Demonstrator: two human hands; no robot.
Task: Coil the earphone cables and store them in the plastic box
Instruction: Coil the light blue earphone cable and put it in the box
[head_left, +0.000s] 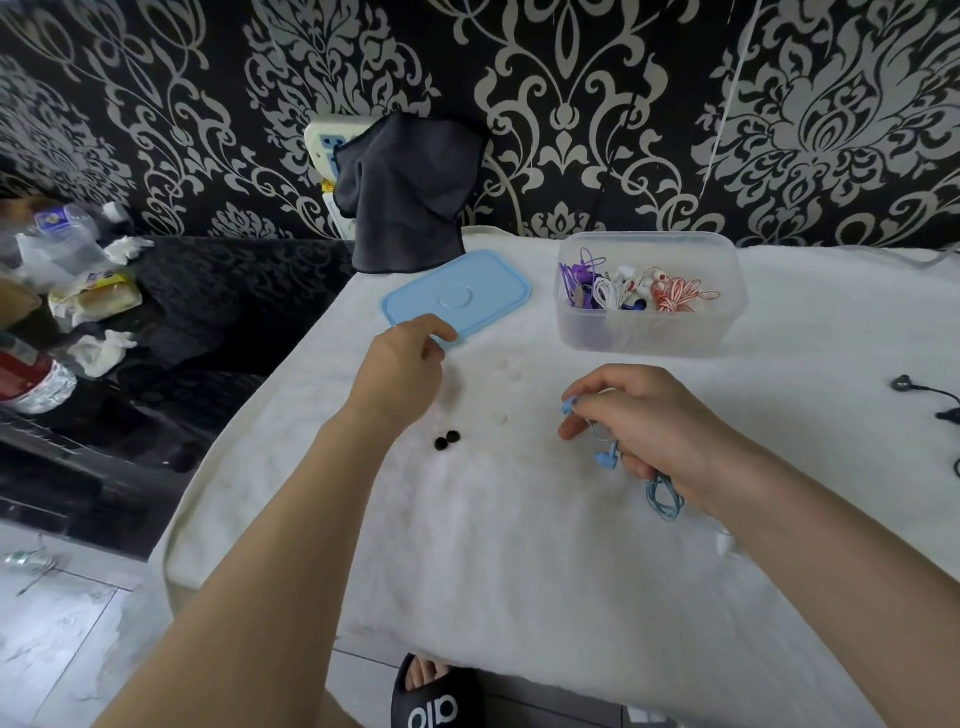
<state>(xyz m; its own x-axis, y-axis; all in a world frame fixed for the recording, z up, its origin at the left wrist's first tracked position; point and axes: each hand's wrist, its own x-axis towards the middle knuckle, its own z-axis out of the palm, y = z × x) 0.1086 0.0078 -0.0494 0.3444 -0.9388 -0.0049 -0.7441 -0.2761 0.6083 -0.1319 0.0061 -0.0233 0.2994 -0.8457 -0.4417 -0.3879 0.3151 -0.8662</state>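
Table (519, 545) under a white fluffy cover is filling most of the view, with dark damask wallpaper (675, 104) standing behind it at 12 o'clock. Clear plastic box (649, 332) is sitting open at 1 o'clock on the table, holding coiled earphones in purple (579, 278), white (610, 291) and red-and-white (678, 296). Blue lid (467, 291) is lying flat at 11 o'clock, well apart from the box to its left. Dark cloth (405, 197) is hanging against the wall behind the lid, its lower edge reaching the table's far edge.

Left hand (400, 369) is reaching toward 11 o'clock; its grip is loosely curled and holding nothing, with the fingertips just at the near edge of the lid. Right hand (644, 421) is hovering at 3 o'clock of the table's centre; its grip is curling round the blue earphone cable (665, 499), a coiled loop hanging out below the palm at 5 o'clock and the blue earbuds (605, 457) showing on the thumb side. Black earphones (924, 395) are lying at the right edge, partly out of frame. Two small black ear tips (448, 439) are resting together between the forearms, near the left wrist.
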